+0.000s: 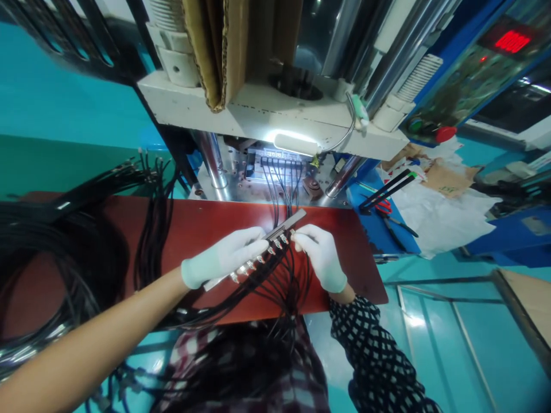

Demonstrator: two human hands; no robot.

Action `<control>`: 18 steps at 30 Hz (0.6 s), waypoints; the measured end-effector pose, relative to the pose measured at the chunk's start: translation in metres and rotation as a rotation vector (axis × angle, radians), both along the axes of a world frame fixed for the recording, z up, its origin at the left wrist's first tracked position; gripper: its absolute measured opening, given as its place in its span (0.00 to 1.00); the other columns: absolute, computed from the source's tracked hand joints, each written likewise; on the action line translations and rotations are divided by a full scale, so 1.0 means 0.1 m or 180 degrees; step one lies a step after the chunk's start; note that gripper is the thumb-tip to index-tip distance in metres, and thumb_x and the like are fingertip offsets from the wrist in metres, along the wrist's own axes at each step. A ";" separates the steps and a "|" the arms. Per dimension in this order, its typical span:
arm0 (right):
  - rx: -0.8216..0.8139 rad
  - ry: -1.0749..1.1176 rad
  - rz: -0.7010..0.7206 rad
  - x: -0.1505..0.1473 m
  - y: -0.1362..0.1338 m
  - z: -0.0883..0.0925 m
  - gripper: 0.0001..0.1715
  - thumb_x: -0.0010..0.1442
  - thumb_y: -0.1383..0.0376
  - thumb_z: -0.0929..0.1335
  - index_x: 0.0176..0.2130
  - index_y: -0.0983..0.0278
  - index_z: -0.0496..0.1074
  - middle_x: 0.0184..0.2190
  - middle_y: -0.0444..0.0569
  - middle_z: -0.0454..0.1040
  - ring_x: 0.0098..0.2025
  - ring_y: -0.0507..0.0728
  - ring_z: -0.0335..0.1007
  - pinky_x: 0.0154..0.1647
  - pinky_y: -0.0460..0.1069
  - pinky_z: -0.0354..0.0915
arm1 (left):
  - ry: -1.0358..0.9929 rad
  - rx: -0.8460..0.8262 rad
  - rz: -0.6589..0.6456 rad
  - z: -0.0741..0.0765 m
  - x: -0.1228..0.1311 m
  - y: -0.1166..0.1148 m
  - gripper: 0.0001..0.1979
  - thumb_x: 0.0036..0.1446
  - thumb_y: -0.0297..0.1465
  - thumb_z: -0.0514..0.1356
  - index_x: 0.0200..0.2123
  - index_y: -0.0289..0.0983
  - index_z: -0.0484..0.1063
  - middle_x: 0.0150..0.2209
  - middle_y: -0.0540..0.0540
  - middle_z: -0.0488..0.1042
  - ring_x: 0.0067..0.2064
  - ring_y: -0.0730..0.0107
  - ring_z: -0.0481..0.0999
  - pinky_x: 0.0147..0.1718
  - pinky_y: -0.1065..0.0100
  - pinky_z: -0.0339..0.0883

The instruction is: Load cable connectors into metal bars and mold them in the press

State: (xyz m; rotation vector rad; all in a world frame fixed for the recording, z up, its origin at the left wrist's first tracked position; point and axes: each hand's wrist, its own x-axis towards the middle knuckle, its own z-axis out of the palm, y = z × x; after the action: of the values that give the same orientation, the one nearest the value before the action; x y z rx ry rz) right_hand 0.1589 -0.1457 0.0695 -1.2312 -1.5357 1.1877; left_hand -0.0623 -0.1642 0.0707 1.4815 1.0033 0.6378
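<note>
My left hand (236, 252), in a white glove, is closed around a long grey metal bar (296, 218) held at a slant above the red-brown board. Along the bar sits a row of several small metal connectors (259, 259) with black cables (287, 287) hanging toward my lap. At the bar's upper right end my gloved right hand (317, 252) pinches one small cable connector (293, 233) between thumb and fingertips. Beyond both hands, a lit mould (278, 163) in the press has several dark cables running out of it onto the board.
Coiled black cables (64, 252) cover the left of the red-brown board (206, 221). The white press plate (253, 123) with a lamp hangs above the mould. On the right are pliers (396, 226), white paper (447, 212) and a control panel with a red button (445, 134).
</note>
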 end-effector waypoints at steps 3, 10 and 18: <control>-0.0041 0.0010 0.0017 -0.04 0.01 -0.01 0.13 0.59 0.65 0.68 0.24 0.64 0.70 0.21 0.40 0.68 0.26 0.50 0.62 0.32 0.47 0.58 | 0.0039 -0.0023 0.0030 -0.01 0.00 0.00 0.20 0.66 0.47 0.52 0.31 0.36 0.62 0.27 0.53 0.63 0.27 0.76 0.62 0.26 0.72 0.59; -0.0027 -0.0139 -0.0221 -0.15 0.01 -0.07 0.13 0.60 0.62 0.69 0.24 0.63 0.70 0.21 0.41 0.69 0.27 0.51 0.64 0.33 0.47 0.60 | 0.0629 0.0568 0.0015 -0.09 0.00 0.00 0.19 0.66 0.47 0.51 0.32 0.37 0.62 0.28 0.53 0.62 0.30 0.72 0.63 0.30 0.69 0.57; 0.0924 -0.1137 -0.0280 -0.02 -0.06 -0.21 0.09 0.63 0.61 0.68 0.40 0.63 0.76 0.31 0.46 0.75 0.31 0.53 0.69 0.37 0.49 0.65 | 0.0802 0.0685 0.0147 -0.20 0.01 -0.03 0.21 0.68 0.48 0.48 0.32 0.38 0.60 0.28 0.53 0.62 0.31 0.71 0.63 0.32 0.68 0.56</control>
State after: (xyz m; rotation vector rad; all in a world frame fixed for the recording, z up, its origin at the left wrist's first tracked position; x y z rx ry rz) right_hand 0.1567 -0.1519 0.0485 -1.3441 -1.8169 0.6804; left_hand -0.0610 -0.1671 0.0504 1.7643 1.1937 0.6173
